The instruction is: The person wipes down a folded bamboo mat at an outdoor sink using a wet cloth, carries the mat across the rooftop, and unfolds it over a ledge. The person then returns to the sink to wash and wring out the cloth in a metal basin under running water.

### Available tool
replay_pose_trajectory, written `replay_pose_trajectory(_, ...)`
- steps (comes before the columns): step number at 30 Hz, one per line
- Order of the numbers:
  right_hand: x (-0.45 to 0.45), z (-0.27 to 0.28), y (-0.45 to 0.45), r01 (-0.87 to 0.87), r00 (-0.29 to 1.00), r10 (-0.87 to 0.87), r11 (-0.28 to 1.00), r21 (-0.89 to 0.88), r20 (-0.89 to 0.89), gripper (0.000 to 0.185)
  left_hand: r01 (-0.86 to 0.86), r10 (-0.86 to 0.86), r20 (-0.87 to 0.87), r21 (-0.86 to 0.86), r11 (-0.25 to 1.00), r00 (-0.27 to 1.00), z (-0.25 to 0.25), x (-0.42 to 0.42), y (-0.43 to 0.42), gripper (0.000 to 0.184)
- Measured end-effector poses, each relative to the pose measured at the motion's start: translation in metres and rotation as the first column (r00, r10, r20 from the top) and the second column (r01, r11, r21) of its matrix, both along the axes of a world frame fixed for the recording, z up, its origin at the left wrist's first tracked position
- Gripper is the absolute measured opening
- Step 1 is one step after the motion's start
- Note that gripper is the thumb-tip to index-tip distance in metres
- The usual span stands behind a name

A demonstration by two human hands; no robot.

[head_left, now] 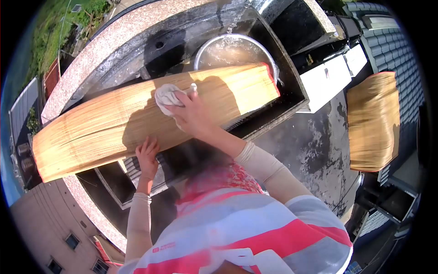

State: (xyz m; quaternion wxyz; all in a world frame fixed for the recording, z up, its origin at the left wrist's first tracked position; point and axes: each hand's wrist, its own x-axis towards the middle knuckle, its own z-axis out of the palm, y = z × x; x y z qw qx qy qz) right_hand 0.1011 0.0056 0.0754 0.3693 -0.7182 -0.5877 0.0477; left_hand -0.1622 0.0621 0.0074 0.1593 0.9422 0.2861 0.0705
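A long straw-coloured mat (86, 132) with red-bound ends lies at a slant across a stone sink, bowed along its length. My right hand (194, 112) is closed around a crumpled white cloth (167, 97) and presses it on the mat's upper surface, right of its middle. At the mat's near edge is my left hand (147, 157), its bent fingers over the top and its thumb hidden. The mat's right end covers part of a round metal basin (199, 54) of water. Water falls into the basin from above.
The sink has a curved speckled stone rim (86, 59). A second straw-coloured mat (373, 123) is draped at the right, by a grey tiled roof (397, 55). A white panel (324, 82) stands beside the sink. Buildings and greenery lie below at the left.
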Motion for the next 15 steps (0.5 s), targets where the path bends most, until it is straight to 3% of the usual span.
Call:
replay_pose_trajectory(2,-0.055,-0.048,0.016,-0.16,0.981,0.166,0.985,-0.065,0.099,0.022,-0.09,0.091,0.027,-0.062,0.994,0.995,-0.021,-0.009,-0.011,0.027)
replay_pose_trajectory(5,-0.072,-0.075,0.021,-0.185,0.961,0.243,0.921,-0.343,0.135,0.023,-0.138,0.138,-0.006,-0.084,0.987,0.99,-0.012,-0.012,-0.016,0.027)
replay_pose_trajectory(6,-0.06,-0.08,0.018,-0.182,0.969,0.221,0.939,-0.291,0.107,0.024,-0.169,0.17,0.013,-0.088,0.982,0.985,-0.011,-0.012,-0.019,0.026)
replay_pose_trajectory(9,0.016,-0.092,-0.004,0.025,0.972,0.055,0.942,-0.336,0.227,0.03,-0.188,0.192,0.024,-0.111,0.976,0.981,-0.006,-0.013,-0.025,0.042)
replay_pose_trajectory(11,0.081,-0.113,-0.029,0.181,0.936,-0.035,0.901,-0.395,0.349,0.036,-0.173,0.175,0.005,-0.134,0.976,0.985,0.008,-0.015,-0.035,0.039)
replay_pose_trajectory(14,0.164,-0.128,-0.069,0.34,0.937,-0.184,0.672,-0.658,0.296,0.045,-0.153,0.148,-0.039,-0.218,0.964,0.988,0.023,-0.017,-0.059,0.035)
replay_pose_trajectory(15,0.183,-0.126,-0.073,0.426,0.904,-0.237,0.572,-0.701,0.355,0.044,-0.139,0.135,-0.033,-0.286,0.948,0.99,0.027,-0.016,-0.066,0.026)
